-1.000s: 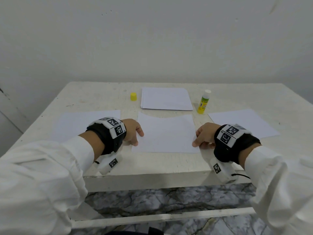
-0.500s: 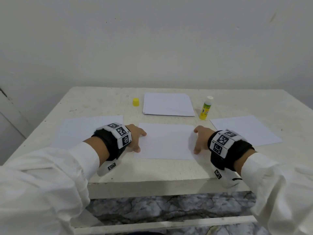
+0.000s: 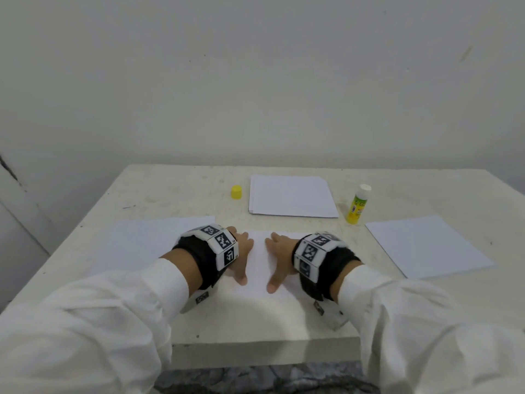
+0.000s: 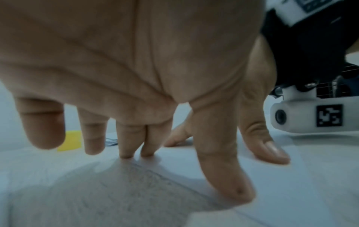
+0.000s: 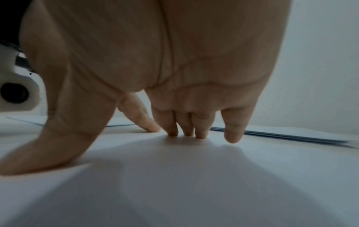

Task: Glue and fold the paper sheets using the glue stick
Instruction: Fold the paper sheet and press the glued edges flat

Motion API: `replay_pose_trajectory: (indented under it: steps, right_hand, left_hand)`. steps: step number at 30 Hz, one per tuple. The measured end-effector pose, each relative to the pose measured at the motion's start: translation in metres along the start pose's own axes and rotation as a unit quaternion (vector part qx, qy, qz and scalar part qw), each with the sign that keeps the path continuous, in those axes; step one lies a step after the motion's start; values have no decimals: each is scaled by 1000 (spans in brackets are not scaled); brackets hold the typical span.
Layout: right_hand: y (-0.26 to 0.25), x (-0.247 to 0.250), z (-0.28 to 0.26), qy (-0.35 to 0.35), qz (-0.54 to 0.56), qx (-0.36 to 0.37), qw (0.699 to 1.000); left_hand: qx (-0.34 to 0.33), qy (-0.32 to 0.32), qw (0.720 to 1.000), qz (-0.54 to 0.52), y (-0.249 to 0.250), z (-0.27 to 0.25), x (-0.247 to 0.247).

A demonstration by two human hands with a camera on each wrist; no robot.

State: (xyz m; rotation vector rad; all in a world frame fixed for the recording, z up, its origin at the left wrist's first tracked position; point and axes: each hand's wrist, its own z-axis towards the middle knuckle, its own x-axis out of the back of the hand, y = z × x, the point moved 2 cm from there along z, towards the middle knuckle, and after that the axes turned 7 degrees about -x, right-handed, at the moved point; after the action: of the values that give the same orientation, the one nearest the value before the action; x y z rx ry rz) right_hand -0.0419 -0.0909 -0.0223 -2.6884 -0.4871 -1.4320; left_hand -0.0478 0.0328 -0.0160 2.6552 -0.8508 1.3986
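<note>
A folded white sheet (image 3: 259, 263) lies on the table (image 3: 176, 191) near its front edge. My left hand (image 3: 241, 253) presses flat on its left part, fingers straight and thumb spread. My right hand (image 3: 277, 255) presses beside it, a hand's width away, fingertips (image 5: 186, 132) down on the paper (image 5: 194, 176). The left wrist view shows my left fingertips (image 4: 134, 151) at the sheet's edge and the right thumb (image 4: 270, 147) close by. An uncapped glue stick (image 3: 357, 204) stands upright at the back right. Its yellow cap (image 3: 236, 192) sits at the back left of centre.
A stack of white sheets (image 3: 292, 196) lies at the back between cap and glue stick. A single sheet (image 3: 147, 240) lies left of my hands, another (image 3: 426, 245) to the right. A pale wall stands behind the table.
Both hands slid inward from the sheet's outer edges toward its middle and now lie flat on it. The raised far flap has been laid down.
</note>
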Motion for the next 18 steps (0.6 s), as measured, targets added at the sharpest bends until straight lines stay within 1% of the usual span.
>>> replay_pose_trajectory:
  steps: [5,8,11,13,15,18]
  right_hand:
    - [77,-10,-33,-29,34,-48,998]
    - [105,-15,-41,-35,50,-65,996]
    - [107,-17,-38,-28,46,-72,996]
    - [102,-14,-34,-15,26,-82,996]
    - [99,-12,-30,-20,-3,-93,995]
    - [101,-19,-16,-20,-27,-114,993]
  left_hand:
    - [-9,13,1000,17,1,2,2]
    - [-11,6,1000,9,1,4,1]
    - [-5,-3,1000,-30,4,9,4]
    - [-4,-3,998,-62,15,15,10]
    - [-9,1,997,-78,34,25,17]
    - [-31,28,996,-78,68,48,30]
